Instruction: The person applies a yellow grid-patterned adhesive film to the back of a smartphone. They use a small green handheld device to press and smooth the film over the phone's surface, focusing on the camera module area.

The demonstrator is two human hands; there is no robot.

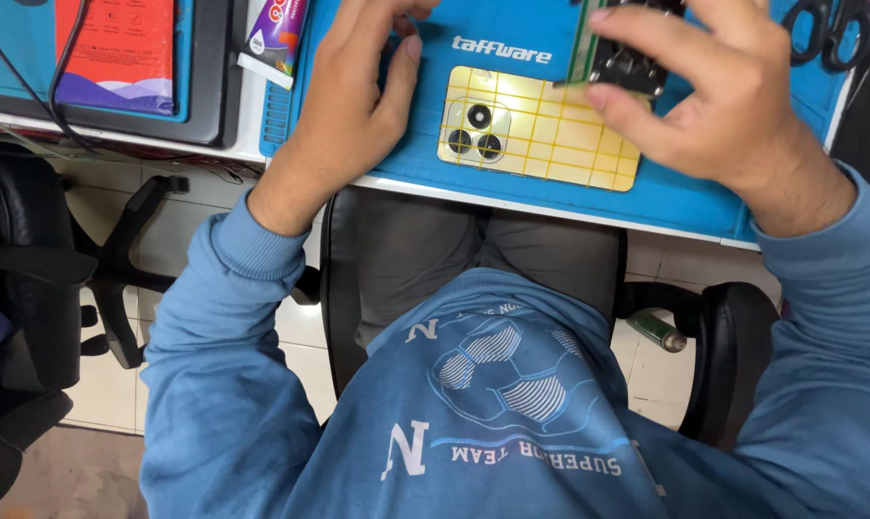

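Gold phone (550,135) lies camera-side up, flat on blue mat (685,197).

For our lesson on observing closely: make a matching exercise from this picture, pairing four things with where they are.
1 phone
2 scissors
3 tube
4 black part

a held in the right hand
b top right corner
c lying on the blue mat, cameras up
d just beyond the mat's left edge, near the left hand

Pairs: 1-c, 2-b, 3-d, 4-a
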